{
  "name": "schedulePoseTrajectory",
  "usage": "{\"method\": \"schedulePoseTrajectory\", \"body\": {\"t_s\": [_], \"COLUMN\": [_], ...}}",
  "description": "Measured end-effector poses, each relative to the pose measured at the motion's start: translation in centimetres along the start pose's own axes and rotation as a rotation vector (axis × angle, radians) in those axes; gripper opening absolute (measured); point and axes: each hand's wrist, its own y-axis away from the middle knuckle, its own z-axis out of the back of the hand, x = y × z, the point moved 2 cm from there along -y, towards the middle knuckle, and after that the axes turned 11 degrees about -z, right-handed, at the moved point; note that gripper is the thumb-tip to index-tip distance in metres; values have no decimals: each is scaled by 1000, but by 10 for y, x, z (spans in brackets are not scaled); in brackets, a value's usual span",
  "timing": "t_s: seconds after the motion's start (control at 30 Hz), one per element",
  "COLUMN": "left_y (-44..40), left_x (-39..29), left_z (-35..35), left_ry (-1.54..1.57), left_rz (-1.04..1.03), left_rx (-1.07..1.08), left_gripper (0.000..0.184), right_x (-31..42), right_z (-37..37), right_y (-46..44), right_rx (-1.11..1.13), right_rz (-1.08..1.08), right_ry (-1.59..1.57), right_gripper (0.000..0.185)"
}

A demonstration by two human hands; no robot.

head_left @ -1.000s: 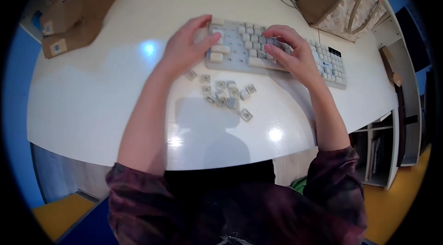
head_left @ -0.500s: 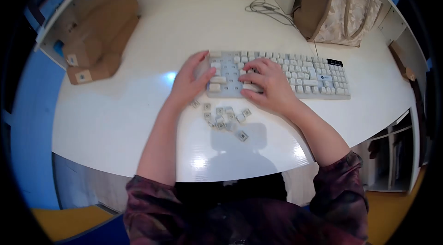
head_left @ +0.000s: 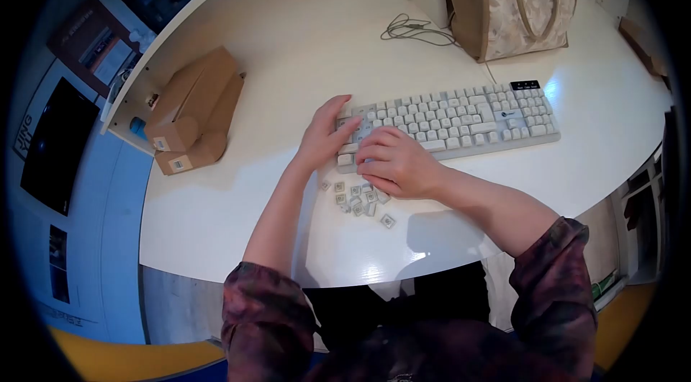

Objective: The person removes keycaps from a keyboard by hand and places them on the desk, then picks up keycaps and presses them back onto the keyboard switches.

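A white keyboard [head_left: 461, 119] lies on the desk, with bare key positions showing at its left end. My left hand [head_left: 322, 138] grips that left end, fingers at the far corner and thumb over the top. Over the lower left keys, my right hand [head_left: 403, 166] is bent with its fingers curled close together. Its fingertips point toward the bare part, and whatever they pinch is hidden. Several loose keycaps [head_left: 357, 200] lie scattered on the desk just below the keyboard, beneath and left of my right hand.
A brown cardboard box [head_left: 194, 112] stands at the back left of the white desk [head_left: 216, 231]. Behind the keyboard lies a coiled cable [head_left: 414, 29], beside a patterned tote bag [head_left: 529, 7]. Low panels border the desk at the back.
The camera view has turned. My right hand has moved down and left across the keyboard toward the loose keycaps, and its fingers have drawn together. My left hand stays at the keyboard's left end.
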Motion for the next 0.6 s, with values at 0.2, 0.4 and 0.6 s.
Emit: {"method": "schedulePoseTrajectory", "body": {"t_s": [0.2, 0.4, 0.6], "left_y": [-25, -18, -16], "left_x": [-8, -4, -3], "left_z": [-18, -18, -14], "left_ry": [162, 117, 193], "left_rz": [19, -141, -44], "left_rx": [225, 102, 186], "left_gripper": [40, 38, 41], "right_x": [-2, -2, -4], "right_z": [-4, 0, -1], "right_y": [1, -1, 0], "right_rx": [-12, -31, 54], "right_rz": [-30, -40, -115], "right_ry": [-58, -63, -19], "right_gripper": [13, 15, 12]}}
